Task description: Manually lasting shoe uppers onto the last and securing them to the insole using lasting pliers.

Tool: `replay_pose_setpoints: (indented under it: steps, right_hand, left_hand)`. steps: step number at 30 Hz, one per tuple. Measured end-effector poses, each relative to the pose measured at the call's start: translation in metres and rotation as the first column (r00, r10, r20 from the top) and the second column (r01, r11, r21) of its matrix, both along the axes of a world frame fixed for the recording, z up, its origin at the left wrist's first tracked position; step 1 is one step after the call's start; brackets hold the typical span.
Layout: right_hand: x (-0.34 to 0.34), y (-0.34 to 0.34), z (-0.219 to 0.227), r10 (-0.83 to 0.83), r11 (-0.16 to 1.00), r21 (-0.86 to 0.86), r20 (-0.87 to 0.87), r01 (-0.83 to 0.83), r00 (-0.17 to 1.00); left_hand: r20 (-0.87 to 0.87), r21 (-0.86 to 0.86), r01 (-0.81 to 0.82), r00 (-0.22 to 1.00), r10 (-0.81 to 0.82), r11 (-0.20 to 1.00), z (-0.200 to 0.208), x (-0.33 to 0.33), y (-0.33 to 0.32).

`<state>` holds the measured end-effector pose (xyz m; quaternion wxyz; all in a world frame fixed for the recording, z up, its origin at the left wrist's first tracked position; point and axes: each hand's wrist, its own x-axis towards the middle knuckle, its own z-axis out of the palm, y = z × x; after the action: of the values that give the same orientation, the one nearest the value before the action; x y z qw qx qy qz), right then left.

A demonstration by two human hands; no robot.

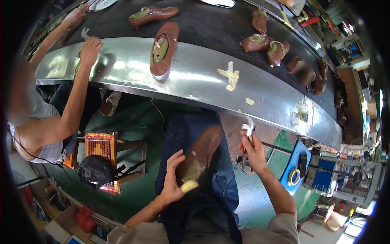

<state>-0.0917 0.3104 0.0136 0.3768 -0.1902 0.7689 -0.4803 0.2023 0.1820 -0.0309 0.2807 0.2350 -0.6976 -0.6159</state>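
A brown shoe (208,143) lies slantwise on my lap over dark blue trousers, toe pointing away from me. It is slightly blurred, and something yellow-green fills its opening. My left hand (172,185) grips it from the left near the heel, fingers along its side. By the thumb is a pale yellow piece (189,186); whether it belongs to the shoe or covers the thumb I cannot tell. To the right of the shoe, my right hand (252,149) is closed round the handle of a claw hammer (248,128), its metal head raised and apart from the shoe.
Ahead runs a dark conveyor belt (211,30) with a metal edge (195,77). One brown shoe (163,51) rests partly on that edge; several others lie on the belt. At left sits a co-worker (44,118), arms over the belt, beside a beaded stool (101,152). A blue board (289,179) holds tape rolls.
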Motion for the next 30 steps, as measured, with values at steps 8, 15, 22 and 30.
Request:
replay_pose_setpoints:
  steps: [8, 15, 22, 30]
  right_hand:
    - [0.049, 0.005, -0.035, 0.111, 0.992, -0.078, 0.12, -0.102, 0.987]
    - [0.06, 0.013, -0.043, 0.105, 0.993, -0.074, 0.158, -0.094, 0.982]
    - [0.061, -0.007, -0.037, 0.15, 0.98, -0.139, 0.046, -0.142, 0.988]
    - [0.092, -0.016, 0.008, 0.353, 0.922, -0.214, 0.124, -0.323, 0.927]
  left_hand:
    - [0.524, 0.206, -0.117, 0.852, -0.008, 0.971, -0.055, -0.057, -0.039]
    - [-0.011, 0.914, -0.09, 0.969, 0.246, 0.395, 0.026, -0.058, -0.057]
    - [0.021, 0.196, -0.16, 0.987, 0.159, 0.968, -0.003, -0.085, -0.051]
    - [0.045, 0.166, 0.081, 0.995, -0.089, 0.983, 0.008, -0.066, -0.043]
